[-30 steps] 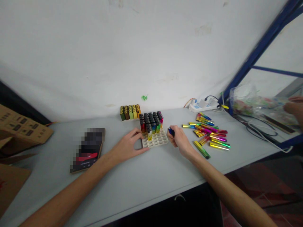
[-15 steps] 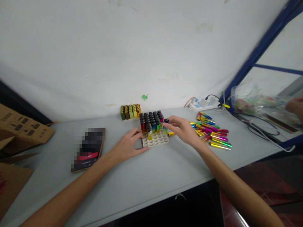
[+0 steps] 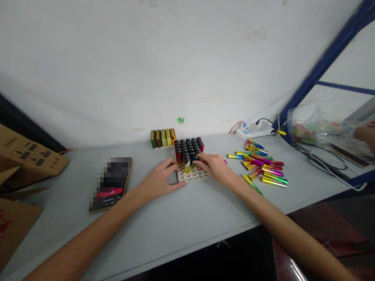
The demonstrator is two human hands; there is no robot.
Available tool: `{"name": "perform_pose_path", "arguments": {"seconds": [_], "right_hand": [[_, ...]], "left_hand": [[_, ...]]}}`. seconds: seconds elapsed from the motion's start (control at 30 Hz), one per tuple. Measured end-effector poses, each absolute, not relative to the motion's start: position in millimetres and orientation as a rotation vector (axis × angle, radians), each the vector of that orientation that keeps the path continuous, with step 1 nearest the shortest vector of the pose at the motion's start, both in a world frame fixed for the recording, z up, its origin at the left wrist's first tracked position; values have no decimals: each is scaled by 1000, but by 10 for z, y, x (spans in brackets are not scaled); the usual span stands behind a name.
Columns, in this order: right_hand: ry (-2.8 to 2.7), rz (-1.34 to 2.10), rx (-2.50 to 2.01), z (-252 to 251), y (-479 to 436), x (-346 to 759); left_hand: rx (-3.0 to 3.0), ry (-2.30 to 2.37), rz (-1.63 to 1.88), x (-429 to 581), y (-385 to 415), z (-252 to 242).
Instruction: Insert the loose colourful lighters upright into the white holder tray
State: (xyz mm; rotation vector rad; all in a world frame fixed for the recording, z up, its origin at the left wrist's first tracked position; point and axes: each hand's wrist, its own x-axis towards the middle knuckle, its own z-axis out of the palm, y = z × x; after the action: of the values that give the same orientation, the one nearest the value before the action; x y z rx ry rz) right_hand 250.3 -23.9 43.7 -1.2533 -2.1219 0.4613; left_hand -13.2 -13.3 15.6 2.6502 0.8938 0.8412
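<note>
Lighter (image 3: 195,158), black-topped: over the tray (image 3: 191,177), front part, just right of a yellow lighter (image 3: 186,168) that stands upright there. Its body is mostly hidden; cannot tell whether its foot is in a hole.

Right hand (image 3: 218,167): thumb and fingers pinched about the lighter's top, wrist to the right, so the lighter lies at the fingertips' left end.

Change: half a second back this hand is at the tray's right edge; now it reaches farther in, lighter with it. My reading: the lighter is at the point of being seated, grip not let go.

Left hand (image 3: 159,177): unmoved, grasping the tray's near-left corner, fingers at the left edge, thumb along the near one. Seems to be steadying it.

Behind the lighter: packed upright rows (image 3: 189,145), dark tops. Front holes show bare.

Farther out: second block (image 3: 163,139) by the wall, beyond and left. Loose pile (image 3: 260,162) to the right, lying flat, well apart from the tray; power strip (image 3: 253,132) behind it. Pixelated slab (image 3: 113,187) and carton (image 3: 29,152) to the left. Another person's hand (image 3: 366,132), blurred, far right.
</note>
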Motion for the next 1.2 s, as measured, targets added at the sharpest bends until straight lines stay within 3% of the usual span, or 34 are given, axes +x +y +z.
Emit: {"name": "perform_pose_path", "arguments": {"seconds": [0.27,0.57,0.73,1.2], "right_hand": [[-2245,328,-1438,608,-252,2509],[-2409,-111,-1625,459,-85,3894],[-2457,-219,-1616,323,-65,4085],[-1475,906,-1176,598,-369,2934]], "left_hand": [[2648,906,851,-137,-123,145],[2669,935,799,-147,-122,152],[2665,951,788,-146,-122,144],[2650,905,811,-135,-150,178]]}}
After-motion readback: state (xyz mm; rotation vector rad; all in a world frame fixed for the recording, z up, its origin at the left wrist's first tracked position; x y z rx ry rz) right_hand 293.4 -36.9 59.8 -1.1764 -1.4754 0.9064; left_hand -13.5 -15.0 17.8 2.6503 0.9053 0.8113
